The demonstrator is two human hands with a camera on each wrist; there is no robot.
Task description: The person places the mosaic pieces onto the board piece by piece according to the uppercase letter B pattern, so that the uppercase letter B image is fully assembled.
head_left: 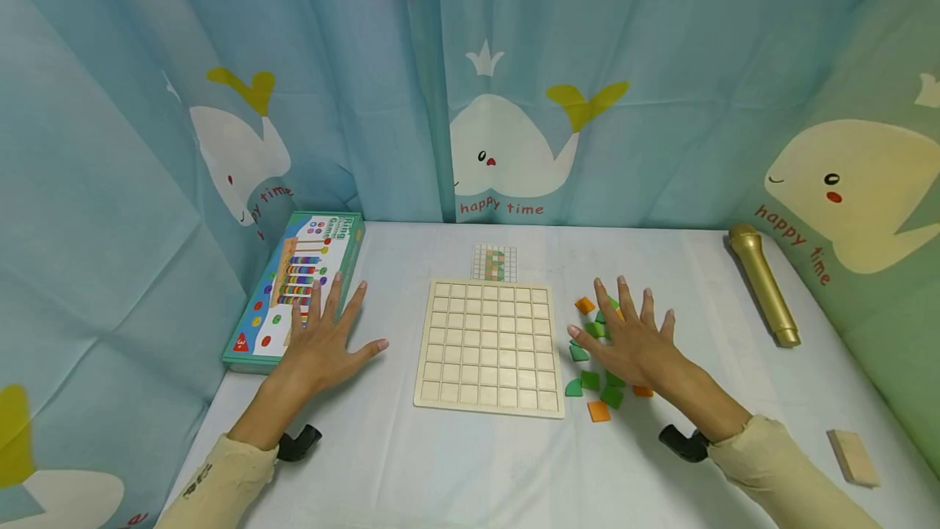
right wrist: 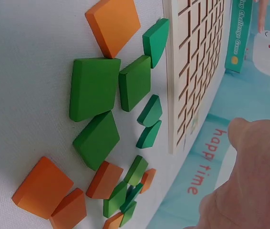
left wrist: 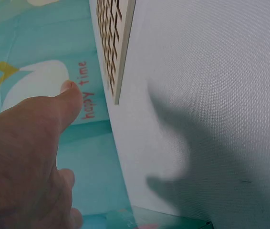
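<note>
My left hand (head_left: 323,353) is spread flat-fingered in the air, overlapping the edge of a game box (head_left: 301,292) in the head view, and holds nothing. On the other side, my right hand (head_left: 631,341) has its fingers spread above a scatter of green and orange wooden tiles, among them a green tile (right wrist: 94,88) and an orange tile (right wrist: 113,26). Between the hands lies a pale wooden grid board (head_left: 488,347) with bare square cells. Just behind it is a small pattern card (head_left: 495,263) printed with a green and orange figure on a grid.
A gold microphone-shaped object (head_left: 764,286) lies at the right, and a plain wooden block (head_left: 853,458) rests nearer the front right. The white table (head_left: 455,472) is bounded at the back and sides by a blue curtain (head_left: 396,104) with whale prints.
</note>
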